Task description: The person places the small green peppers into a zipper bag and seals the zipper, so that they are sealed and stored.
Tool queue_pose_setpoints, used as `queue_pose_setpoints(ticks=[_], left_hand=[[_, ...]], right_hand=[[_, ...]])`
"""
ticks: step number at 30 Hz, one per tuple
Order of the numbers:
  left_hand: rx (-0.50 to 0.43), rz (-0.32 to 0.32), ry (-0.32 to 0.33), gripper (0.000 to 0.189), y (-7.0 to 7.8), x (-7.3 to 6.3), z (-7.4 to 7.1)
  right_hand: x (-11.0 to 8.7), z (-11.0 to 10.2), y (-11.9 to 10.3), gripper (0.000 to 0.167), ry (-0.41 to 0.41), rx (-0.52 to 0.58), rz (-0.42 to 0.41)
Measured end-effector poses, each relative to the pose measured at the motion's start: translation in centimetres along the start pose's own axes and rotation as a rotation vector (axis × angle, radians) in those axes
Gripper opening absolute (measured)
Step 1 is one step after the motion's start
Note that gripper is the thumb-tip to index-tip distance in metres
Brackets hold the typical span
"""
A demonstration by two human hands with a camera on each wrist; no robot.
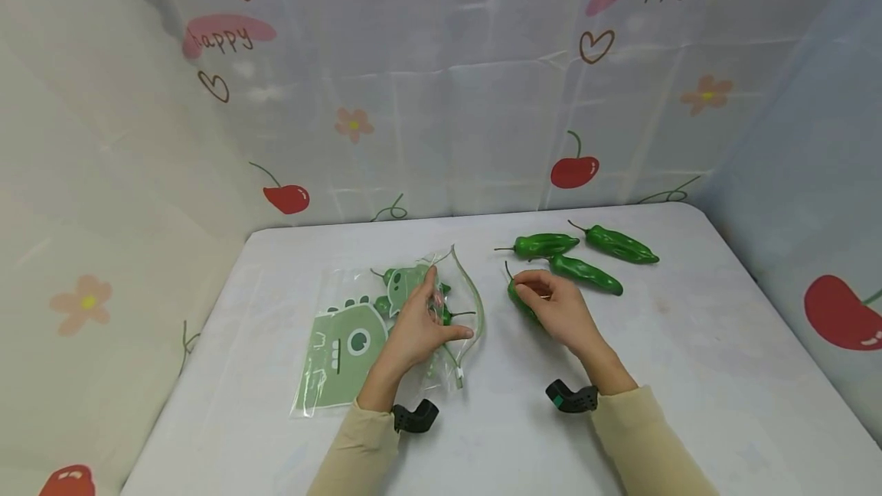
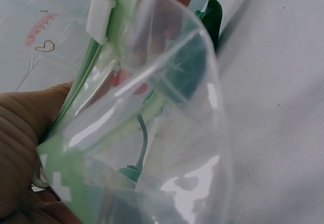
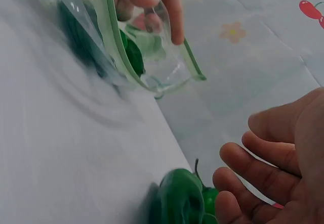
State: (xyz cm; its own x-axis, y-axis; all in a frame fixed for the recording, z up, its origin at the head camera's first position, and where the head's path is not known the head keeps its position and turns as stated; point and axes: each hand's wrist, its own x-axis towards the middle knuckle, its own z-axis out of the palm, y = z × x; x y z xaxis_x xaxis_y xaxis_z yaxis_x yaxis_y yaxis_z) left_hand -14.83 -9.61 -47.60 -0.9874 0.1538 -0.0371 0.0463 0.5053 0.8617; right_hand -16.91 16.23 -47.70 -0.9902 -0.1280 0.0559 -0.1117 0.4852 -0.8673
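Note:
A clear zip bag (image 1: 347, 343) with a green cartoon monster print lies on the table, its green-edged mouth towards the right. Green peppers (image 1: 448, 318) are inside it, partly hidden by the print. My left hand (image 1: 413, 327) is at the bag's mouth, thumb and fingers spread apart against the plastic. In the left wrist view a white slider (image 2: 100, 17) shows on the green zip. My right hand (image 1: 560, 308) hovers over a green chili pepper (image 1: 513, 291), fingers loosely bent. In the right wrist view no pepper lies between those fingers.
Three more green peppers (image 1: 586, 274) lie at the back right of the white table (image 1: 689, 373). A printed curtain (image 1: 468, 113) hangs behind the table's far edge, with more sheeting at both sides. Each wrist carries a black camera mount (image 1: 572, 396).

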Motion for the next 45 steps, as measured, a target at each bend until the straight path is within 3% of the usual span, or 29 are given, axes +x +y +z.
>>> queue_pose_setpoints(ticks=[8, 26, 37, 45], left_hand=[[0.018, -0.002, 0.002, 0.127, 0.1, 0.0, -0.1], [0.016, 0.003, 0.014, 0.126, -0.2, 0.0, -0.1], [0.048, -0.003, 0.026, 0.126, 0.0, 0.0, -0.2], [0.036, -0.007, 0.022, 0.127, 0.0, 0.0, -0.2]], right_hand=[[0.1, -2.0, 1.1, 0.049, -0.036, -0.141, 0.02], [0.8, -2.3, 4.6, 0.076, -0.102, -0.175, 0.034], [1.2, -1.9, 5.4, 0.079, -0.125, -0.259, -0.009], [1.0, -2.0, 5.5, 0.066, -0.151, -0.301, -0.002]])
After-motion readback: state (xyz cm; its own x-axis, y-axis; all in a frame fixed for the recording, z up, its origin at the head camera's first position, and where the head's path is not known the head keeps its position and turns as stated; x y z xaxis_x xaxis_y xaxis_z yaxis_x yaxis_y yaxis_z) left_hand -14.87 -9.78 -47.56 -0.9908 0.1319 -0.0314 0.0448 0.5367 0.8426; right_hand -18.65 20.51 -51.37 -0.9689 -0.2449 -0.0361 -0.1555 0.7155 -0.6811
